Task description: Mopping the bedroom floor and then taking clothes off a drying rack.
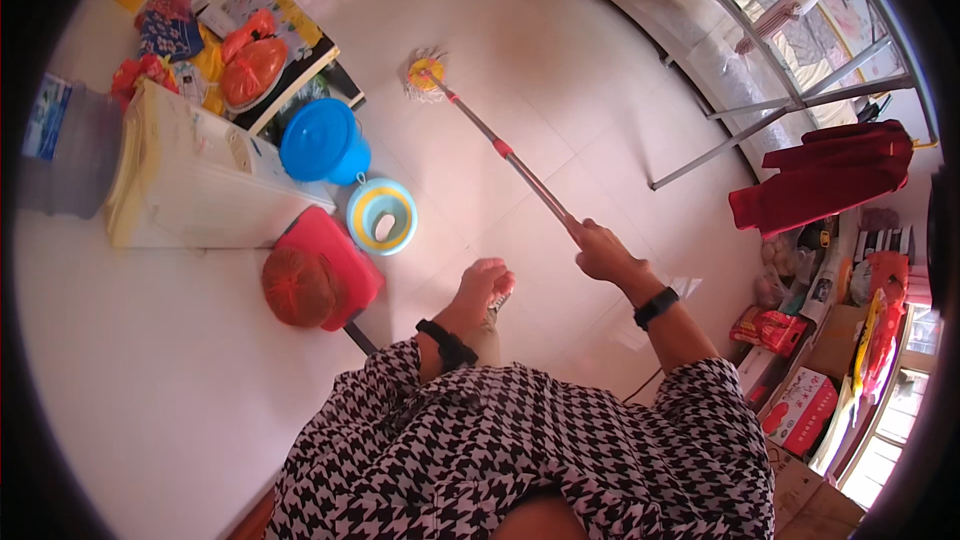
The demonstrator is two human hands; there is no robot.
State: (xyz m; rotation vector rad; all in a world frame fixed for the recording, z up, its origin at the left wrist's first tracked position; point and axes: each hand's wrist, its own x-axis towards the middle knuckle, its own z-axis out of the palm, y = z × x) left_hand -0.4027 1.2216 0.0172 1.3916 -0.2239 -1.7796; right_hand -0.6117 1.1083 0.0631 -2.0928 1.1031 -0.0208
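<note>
My right hand (606, 251) grips the upper end of a mop's metal pole (536, 186), which has red collars. The pole slants away over the pale tiled floor to a round mop head (426, 75) with a yellow disc and grey strands, flat on the tiles. My left hand (484, 289) hangs in front of my body, its fingers curled in, with no object visible in it. Below it part of a patterned shoe shows. To its left a light-blue basin (382, 199) with a yellow ring holds a pale oblong object (385, 226).
A lidded blue bucket (322, 139) stands beside a white cabinet (206, 165). A red stool (345, 270) has a filled red bag (298, 286) by it. On the right, metal frame legs (679, 161) reach the floor, a dark-red garment (832, 172) hangs, and boxes (802, 409) line the wall.
</note>
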